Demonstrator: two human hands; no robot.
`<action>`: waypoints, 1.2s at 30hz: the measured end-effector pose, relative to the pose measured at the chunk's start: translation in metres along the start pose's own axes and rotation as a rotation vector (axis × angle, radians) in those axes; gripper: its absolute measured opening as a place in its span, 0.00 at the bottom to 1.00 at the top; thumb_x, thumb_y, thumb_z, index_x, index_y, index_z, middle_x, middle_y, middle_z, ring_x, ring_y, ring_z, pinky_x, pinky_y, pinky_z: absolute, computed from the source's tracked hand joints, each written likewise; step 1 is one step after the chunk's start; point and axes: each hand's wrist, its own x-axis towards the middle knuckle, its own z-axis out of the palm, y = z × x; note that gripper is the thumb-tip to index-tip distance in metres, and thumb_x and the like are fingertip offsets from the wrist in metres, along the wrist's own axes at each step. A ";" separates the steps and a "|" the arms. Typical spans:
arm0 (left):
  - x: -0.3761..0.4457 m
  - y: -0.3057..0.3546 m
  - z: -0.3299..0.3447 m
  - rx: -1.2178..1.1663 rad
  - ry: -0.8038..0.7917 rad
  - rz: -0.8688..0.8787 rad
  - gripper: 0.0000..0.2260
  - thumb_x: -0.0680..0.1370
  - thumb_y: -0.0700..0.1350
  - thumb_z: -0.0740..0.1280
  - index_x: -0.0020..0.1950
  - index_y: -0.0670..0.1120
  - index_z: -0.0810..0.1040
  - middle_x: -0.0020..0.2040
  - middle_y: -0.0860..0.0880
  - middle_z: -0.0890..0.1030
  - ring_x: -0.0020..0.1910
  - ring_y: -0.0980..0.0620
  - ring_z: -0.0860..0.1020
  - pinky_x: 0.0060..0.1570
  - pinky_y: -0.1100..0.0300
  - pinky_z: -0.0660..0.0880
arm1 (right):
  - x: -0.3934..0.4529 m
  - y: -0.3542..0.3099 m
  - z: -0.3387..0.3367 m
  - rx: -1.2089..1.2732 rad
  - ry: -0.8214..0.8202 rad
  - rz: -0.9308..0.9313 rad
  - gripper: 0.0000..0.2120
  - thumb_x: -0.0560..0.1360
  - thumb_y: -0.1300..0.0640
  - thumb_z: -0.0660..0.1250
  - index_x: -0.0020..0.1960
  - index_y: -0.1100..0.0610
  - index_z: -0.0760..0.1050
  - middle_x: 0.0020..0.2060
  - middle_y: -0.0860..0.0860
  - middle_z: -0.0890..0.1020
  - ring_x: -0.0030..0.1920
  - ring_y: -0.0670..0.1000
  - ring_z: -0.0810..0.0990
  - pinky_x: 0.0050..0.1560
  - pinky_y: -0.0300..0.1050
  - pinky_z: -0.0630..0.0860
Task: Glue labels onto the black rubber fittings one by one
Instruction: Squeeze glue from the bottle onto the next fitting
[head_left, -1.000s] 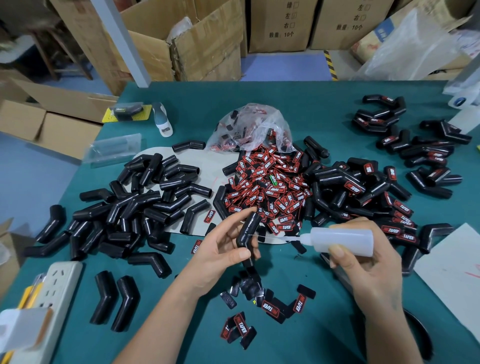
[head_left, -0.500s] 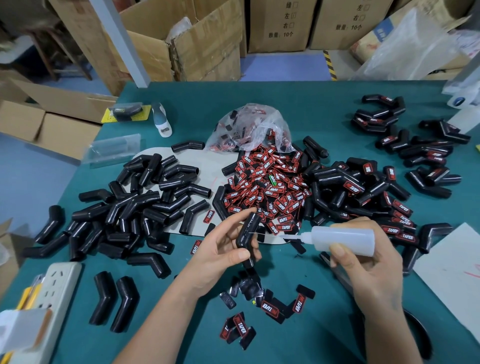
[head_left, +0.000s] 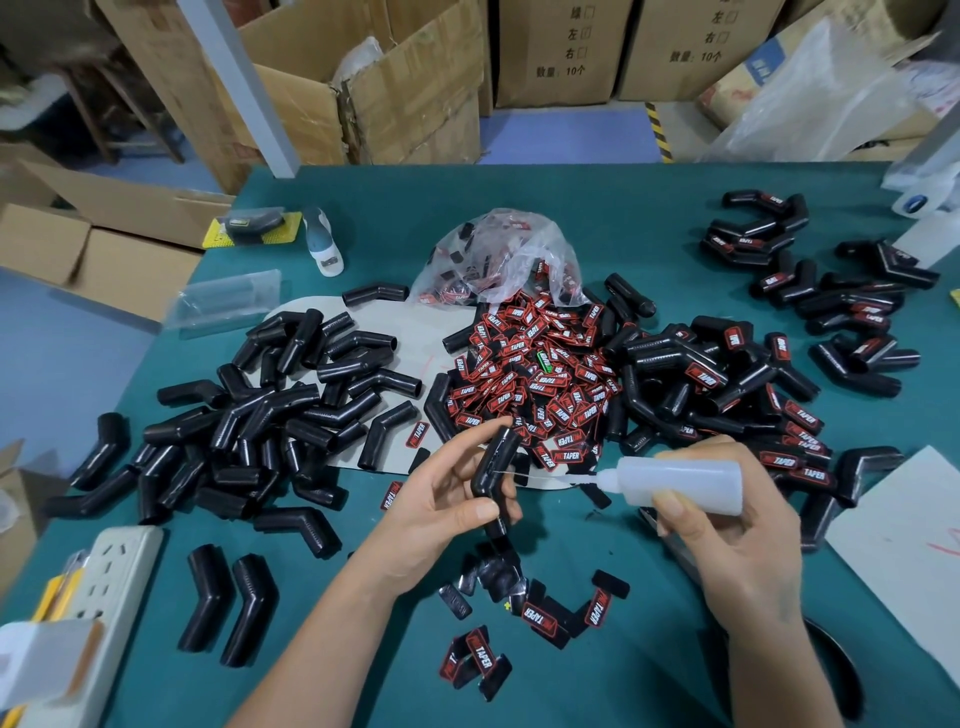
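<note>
We see a warehouse-style packing workshop: stacked cardboard cartons (head_left: 556, 52) behind a green worktable (head_left: 597, 218) heaped with black rubber fittings (head_left: 291, 410).

Bare fittings (head_left: 270, 415) lie left of the label heap (head_left: 535, 374), labelled fittings (head_left: 727, 395) right.

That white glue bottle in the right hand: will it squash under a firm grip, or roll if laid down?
The glue bottle looks like thin translucent plastic, so it probably gives under the right hand. Its round body would likely roll on the flat green table. The thin nozzle seems easy to bend.
</note>
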 end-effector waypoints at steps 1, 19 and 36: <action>0.000 0.000 0.000 0.001 0.000 -0.001 0.34 0.77 0.49 0.79 0.81 0.50 0.69 0.53 0.45 0.81 0.50 0.42 0.83 0.57 0.52 0.78 | 0.000 0.000 -0.001 0.004 0.012 0.001 0.07 0.74 0.49 0.72 0.52 0.42 0.82 0.46 0.45 0.81 0.36 0.48 0.79 0.35 0.36 0.76; 0.001 -0.003 -0.001 -0.006 -0.007 -0.006 0.35 0.77 0.49 0.79 0.81 0.50 0.69 0.53 0.45 0.81 0.50 0.42 0.82 0.56 0.53 0.77 | 0.002 0.000 0.000 0.001 0.019 -0.026 0.07 0.74 0.50 0.71 0.51 0.41 0.81 0.45 0.43 0.81 0.36 0.45 0.79 0.37 0.33 0.75; -0.001 -0.001 -0.001 0.003 -0.017 -0.014 0.35 0.77 0.49 0.78 0.81 0.50 0.68 0.54 0.45 0.82 0.51 0.42 0.83 0.57 0.52 0.78 | 0.001 0.001 -0.001 0.002 0.061 -0.003 0.05 0.74 0.49 0.71 0.51 0.44 0.81 0.46 0.46 0.80 0.34 0.50 0.79 0.37 0.39 0.77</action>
